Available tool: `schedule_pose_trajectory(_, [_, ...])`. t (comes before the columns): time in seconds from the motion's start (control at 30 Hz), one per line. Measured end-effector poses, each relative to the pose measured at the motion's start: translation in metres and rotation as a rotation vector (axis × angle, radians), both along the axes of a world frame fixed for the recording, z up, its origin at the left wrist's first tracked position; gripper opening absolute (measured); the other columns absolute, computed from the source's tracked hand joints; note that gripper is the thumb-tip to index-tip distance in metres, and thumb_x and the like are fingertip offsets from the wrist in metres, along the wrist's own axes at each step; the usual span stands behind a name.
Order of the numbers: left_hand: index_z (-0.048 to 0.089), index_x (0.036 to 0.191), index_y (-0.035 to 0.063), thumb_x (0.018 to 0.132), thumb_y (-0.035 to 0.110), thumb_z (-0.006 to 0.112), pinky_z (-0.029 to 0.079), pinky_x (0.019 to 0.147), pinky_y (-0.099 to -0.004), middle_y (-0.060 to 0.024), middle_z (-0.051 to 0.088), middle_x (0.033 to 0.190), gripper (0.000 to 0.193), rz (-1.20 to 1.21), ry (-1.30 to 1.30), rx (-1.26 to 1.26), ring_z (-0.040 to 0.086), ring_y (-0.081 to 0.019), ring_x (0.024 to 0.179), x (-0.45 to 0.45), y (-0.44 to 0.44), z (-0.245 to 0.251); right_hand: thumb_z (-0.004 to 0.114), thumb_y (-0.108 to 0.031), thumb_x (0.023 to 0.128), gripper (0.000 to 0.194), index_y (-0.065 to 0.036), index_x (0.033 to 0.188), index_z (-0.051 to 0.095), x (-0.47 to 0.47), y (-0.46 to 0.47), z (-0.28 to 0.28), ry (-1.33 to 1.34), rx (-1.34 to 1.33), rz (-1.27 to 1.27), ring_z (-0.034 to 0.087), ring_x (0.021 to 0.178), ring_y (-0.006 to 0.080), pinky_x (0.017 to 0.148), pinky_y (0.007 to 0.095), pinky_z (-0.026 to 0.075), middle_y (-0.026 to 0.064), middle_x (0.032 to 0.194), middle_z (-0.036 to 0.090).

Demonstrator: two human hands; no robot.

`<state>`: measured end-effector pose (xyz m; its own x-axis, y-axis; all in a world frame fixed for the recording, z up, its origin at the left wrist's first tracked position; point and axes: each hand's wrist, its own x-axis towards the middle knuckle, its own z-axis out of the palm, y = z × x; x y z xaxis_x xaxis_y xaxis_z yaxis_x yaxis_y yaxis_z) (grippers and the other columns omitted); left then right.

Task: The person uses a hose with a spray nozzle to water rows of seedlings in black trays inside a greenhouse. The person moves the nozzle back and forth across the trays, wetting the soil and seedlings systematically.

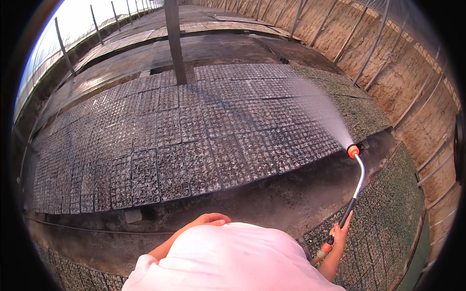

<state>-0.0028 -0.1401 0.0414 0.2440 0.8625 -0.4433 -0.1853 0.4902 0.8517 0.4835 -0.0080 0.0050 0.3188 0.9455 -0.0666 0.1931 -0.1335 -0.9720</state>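
Observation:
My right hand [339, 234] grips the black handle of a watering wand [360, 180] at the lower right. Its bent metal tube ends in an orange-and-black spray head [352, 150]. A fan of water [326, 109] sprays from the head towards the far left, over seedling trays [218, 120] laid edge to edge. Below my grip, an orange connector [326, 247] joins the wand to a hose [316, 258]. My left hand [214, 219] is against the front of my pale shirt [233, 258], partly hidden by it; nothing shows in its fingers.
A dark soil path [236, 200] separates the sprayed trays from greener seedling trays [382, 218] at right. A thin hose [102, 231] lies along the path at left. One post [174, 43] stands amid the trays. Slanted poles [375, 40] line the earthen wall [418, 83].

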Motion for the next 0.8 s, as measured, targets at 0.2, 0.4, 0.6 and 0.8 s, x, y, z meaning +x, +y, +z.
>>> schedule_pose_trajectory(0.2, [0.056,0.112,0.0018,0.088,0.03,0.058,0.04,0.091,-0.0288,-0.0079,0.059,0.108,0.037,0.005,0.001,0.018,0.052,-0.0152,0.104,-0.004,-0.004,-0.007,0.042,0.009,0.074,0.086,-0.032,0.143,0.01,-0.033,0.014,-0.004,0.052,-0.009,0.186,0.046,0.045,0.0125,0.042,0.0276,0.044,0.0062,0.074,0.047])
schedule_pose_trajectory(0.4, [0.056,0.112,0.002,0.089,0.029,0.056,0.04,0.091,-0.0289,-0.0075,0.059,0.108,0.035,0.049,-0.036,-0.003,0.052,-0.0149,0.104,-0.005,-0.01,-0.007,0.045,0.009,0.075,0.086,-0.03,0.143,0.009,-0.073,0.025,-0.006,-0.01,-0.083,0.386,0.047,0.044,0.0105,0.041,0.0255,0.044,0.0028,0.068,0.047])
schedule_pose_trajectory(0.6, [0.055,0.115,0.0017,0.09,0.031,0.054,0.039,0.092,-0.0306,-0.0085,0.058,0.112,0.038,0.044,0.046,0.045,0.051,-0.0172,0.107,-0.01,-0.015,-0.012,0.046,0.006,0.079,0.084,-0.033,0.143,0.007,-0.125,0.029,-0.006,-0.036,-0.137,0.616,0.046,0.045,0.0095,0.041,0.0258,0.043,0.0015,0.065,0.047])
schedule_pose_trajectory(0.8, [0.055,0.115,0.0019,0.089,0.032,0.054,0.037,0.094,-0.0312,-0.0088,0.057,0.115,0.04,0.097,0.054,0.05,0.049,-0.0177,0.11,-0.013,-0.024,-0.021,0.049,0.004,0.078,0.083,-0.031,0.143,0.011,-0.174,0.033,0.001,-0.095,-0.178,0.868,0.047,0.048,0.0075,0.045,0.0242,0.045,-0.0002,0.066,0.05])
